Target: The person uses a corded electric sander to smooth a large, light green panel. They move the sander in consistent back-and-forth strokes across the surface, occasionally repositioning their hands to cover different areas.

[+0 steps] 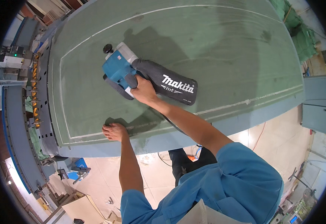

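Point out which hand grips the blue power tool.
The right hand grips the blue power tool; the left hand holds no tool, near the green tabletop's edge.

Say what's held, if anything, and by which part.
The right hand grips the blue power tool by its handle, beside the dark dust bag. The left hand rests on the green tabletop, holding nothing.

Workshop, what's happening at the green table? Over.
Right hand gripping power tool. Left hand resting near front edge of table. Cord passing beneath right forearm.
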A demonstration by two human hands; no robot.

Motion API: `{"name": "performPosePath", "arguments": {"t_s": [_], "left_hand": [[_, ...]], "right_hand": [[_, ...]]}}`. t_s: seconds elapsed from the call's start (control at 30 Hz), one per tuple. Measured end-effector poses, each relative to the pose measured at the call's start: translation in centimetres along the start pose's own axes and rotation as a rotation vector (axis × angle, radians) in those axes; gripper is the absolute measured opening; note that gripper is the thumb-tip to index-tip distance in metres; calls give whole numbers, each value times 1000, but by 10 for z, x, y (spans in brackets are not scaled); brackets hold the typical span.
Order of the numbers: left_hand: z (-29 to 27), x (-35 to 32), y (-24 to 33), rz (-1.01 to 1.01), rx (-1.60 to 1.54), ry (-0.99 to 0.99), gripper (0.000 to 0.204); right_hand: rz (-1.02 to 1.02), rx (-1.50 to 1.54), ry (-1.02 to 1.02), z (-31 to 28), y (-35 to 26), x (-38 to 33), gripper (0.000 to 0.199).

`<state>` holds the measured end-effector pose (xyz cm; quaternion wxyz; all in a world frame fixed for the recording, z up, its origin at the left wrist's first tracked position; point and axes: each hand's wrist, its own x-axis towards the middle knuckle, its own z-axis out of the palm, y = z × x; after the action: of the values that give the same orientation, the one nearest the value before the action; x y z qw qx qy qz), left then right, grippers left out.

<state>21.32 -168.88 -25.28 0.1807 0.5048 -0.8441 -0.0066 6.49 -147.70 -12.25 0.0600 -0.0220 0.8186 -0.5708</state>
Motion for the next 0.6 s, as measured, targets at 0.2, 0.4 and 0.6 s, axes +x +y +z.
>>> {"name": "performPosePath", "arguments": {"t_s": [0.2,0.4,0.6], "left_hand": [[-1,1,-6,-11,-13,0,40],[-6,1,-1,-35,5,-55,46],[-9,-2,0,-21,-12,-3,46]], "right_hand": [[-34,-19,50,5,-7,17,49],[-68,-51,106,-28,5,49,46],[-108,-24,237,-82,32,84,46]]}}
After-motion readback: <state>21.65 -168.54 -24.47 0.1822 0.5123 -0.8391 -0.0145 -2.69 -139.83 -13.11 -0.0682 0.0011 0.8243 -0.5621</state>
